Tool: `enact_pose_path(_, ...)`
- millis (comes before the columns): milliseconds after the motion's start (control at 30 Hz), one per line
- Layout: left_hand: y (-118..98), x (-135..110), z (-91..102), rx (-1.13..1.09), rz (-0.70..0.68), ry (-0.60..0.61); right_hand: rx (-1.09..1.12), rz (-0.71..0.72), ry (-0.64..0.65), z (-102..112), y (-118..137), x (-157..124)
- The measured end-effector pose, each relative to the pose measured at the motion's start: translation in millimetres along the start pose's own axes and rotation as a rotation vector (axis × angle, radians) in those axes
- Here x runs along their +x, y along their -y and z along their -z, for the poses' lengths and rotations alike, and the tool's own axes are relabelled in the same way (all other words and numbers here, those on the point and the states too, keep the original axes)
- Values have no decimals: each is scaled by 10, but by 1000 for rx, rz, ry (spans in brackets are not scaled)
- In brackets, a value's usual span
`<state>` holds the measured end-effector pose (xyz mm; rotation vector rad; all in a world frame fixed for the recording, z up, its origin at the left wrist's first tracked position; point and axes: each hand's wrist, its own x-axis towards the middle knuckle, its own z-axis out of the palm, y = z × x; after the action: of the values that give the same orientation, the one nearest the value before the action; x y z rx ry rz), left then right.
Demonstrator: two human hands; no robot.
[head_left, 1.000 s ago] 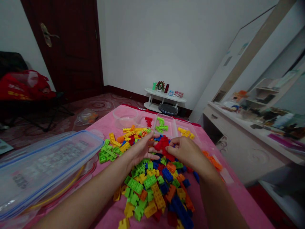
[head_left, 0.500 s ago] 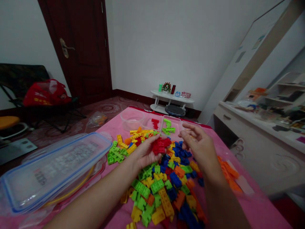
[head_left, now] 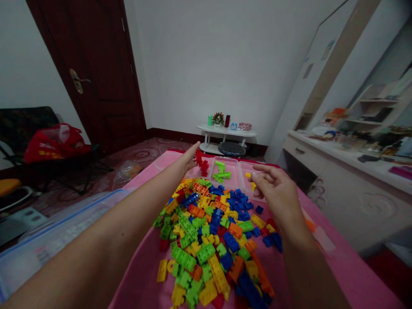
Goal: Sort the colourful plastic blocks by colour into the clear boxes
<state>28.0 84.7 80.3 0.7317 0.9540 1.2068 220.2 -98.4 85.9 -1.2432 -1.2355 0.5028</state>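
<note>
A heap of coloured building bricks [head_left: 212, 231] covers the pink tabletop [head_left: 141, 274] in front of me. My left hand [head_left: 189, 156] is stretched far out over the clear trays [head_left: 238, 174] at the table's far edge, fingers extended. A cluster of red bricks [head_left: 202, 165] sits right at its fingertips; I cannot tell whether they touch. The neighbouring trays hold green bricks [head_left: 220, 171] and yellow bricks [head_left: 249, 176]. My right hand [head_left: 273, 189] hovers above the heap's right side with loosely curled, parted fingers and nothing in it.
A clear storage box with a blue-rimmed lid [head_left: 48, 240] lies at the left. Orange bricks [head_left: 310, 225] lie near the table's right edge. A white dresser [head_left: 337, 180] stands at the right, a low white shelf [head_left: 225, 131] by the far wall, a chair with a red bag [head_left: 54, 143] at the left.
My left hand carried the red bricks from above the heap out to the far trays and its fingers have stretched out. The right hand let go earlier and drifted right.
</note>
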Motion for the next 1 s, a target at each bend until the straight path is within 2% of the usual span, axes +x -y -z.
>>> enact_pose_path(100, 141, -77, -28, 341, -223, 54, -99, -19, 27, -57, -138, 22)
enact_pose_path(167, 284, -177, 14, 594, -344, 204, -229, 9, 76, -126, -270, 29)
enact_pose_path(233, 432, -283, 106, 856, -459, 306, -394, 44, 182, -193, -396, 24)
enact_pose_path(333, 618, -423, 293, 1111, -619, 288, -653, 44, 369, -207, -515, 0)
enact_pose_path(433, 731, -533, 436, 1237, -664, 298, -873, 2, 485, -73, -550, -21)
enact_pose_path(567, 766, -666, 486, 1300, -670, 322, -969, -94, 649, 123, -533, -49)
enact_pose_path(700, 718, -742, 533, 1231, -554, 419, -1024, -145, 736, 83, -463, -111)
enact_pose_path(867, 629, -712, 674, 1137, -413, 560, -981, -159, 756, 47, -369, -141)
enact_pose_path(933, 612, -687, 670, 1050, -384, 545, -906, -161, 745, 89, -364, -114)
enact_pose_path(1000, 615, -652, 607, 942, -431, 466, -816, -132, 688, 119, -377, -75)
